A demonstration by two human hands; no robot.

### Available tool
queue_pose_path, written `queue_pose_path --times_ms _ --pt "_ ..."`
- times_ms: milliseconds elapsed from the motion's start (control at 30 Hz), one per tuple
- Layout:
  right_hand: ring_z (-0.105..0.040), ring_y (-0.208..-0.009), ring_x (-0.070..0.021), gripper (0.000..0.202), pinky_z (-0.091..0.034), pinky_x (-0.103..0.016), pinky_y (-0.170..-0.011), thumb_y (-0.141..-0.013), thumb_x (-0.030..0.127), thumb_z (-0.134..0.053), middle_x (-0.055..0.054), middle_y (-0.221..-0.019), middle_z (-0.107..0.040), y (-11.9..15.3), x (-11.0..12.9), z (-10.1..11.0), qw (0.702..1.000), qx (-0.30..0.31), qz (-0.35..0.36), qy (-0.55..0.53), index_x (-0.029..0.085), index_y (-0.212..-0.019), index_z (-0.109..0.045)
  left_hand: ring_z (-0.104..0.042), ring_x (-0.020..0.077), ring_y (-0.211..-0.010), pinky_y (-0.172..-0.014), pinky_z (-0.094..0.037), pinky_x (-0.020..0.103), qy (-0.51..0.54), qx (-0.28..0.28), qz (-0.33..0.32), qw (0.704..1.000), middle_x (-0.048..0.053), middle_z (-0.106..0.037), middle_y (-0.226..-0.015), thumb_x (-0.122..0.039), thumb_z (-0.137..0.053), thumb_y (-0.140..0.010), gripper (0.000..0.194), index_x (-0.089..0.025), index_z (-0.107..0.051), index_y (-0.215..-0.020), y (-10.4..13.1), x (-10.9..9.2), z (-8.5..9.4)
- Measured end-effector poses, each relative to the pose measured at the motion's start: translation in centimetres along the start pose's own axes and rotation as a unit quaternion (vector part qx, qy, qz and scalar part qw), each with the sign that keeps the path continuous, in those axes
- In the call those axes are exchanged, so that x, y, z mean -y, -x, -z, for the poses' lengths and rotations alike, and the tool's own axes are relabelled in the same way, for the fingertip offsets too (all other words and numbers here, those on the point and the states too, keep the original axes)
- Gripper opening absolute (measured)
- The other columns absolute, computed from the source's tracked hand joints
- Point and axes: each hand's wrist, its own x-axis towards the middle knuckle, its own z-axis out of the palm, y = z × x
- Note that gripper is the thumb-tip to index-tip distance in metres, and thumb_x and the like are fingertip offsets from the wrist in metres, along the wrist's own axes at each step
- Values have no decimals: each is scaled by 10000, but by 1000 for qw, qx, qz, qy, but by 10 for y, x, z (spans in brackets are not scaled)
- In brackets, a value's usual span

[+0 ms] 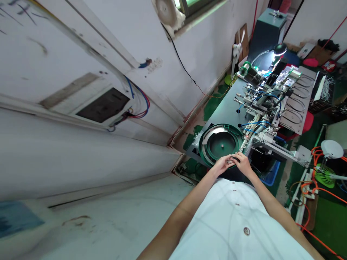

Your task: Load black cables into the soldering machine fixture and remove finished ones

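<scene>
Both my hands meet at the near rim of a round green feeder bowl (222, 144). My left hand (222, 164) has its fingers curled, with small metallic pieces at the fingertips. My right hand (243, 163) is closed on a small dark object (235, 158), which reaches over toward the left fingers. The pieces are too small to name. Just beyond the right hand, a metal track (247, 139) runs from the bowl into the machine (267, 97).
The machine stands on a grey table (223, 110), with a lit lamp (280, 49) and a wire spool (251, 74) above it. A blue crate (274, 175) is below right. Orange hoses and a green fan (324, 176) are at the right. A white wall fills the left.
</scene>
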Motion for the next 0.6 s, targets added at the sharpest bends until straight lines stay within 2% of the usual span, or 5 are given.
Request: queue_pose_path --times_ms 167,300,433,600 --pt "-612 -817 -150 181 -466 -220 -699 -874 203 -504 -48 -935 -617 -2 4 7 996 25 -48 64 210 -924 -678 -641 148 -692 -857 -513 365 -38 12 -6 999 91 -675 -704 -66 -556 -820 116 -63 -649 -752 3 5 3" --pt "-614 -779 -153 185 -431 -209 -628 -879 203 -487 -62 -981 -617 3 16 5 986 37 -105 128 204 -933 -665 -632 123 -675 -818 -515 304 -48 2 -7 999 70 -669 -696 -67 -567 -808 100 -76 -654 -761 0 7 2" --pt "-619 -775 -160 202 -421 -218 -625 -876 180 -478 -75 -982 -624 5 23 1 974 45 -142 168 194 -951 -665 -596 92 -603 -730 -512 239 -50 -9 -3 999 40 -638 -629 -52 -542 -808 143 -83 -640 -710 -4 10 0" --pt "-617 -728 -153 167 -415 -224 -608 -858 193 -513 -74 -962 -642 5 25 -4 969 53 -153 188 181 -897 -674 -571 87 -551 -711 -513 249 -59 -19 3 998 23 -609 -579 -26 -529 -795 170 -85 -619 -662 -4 12 -1"
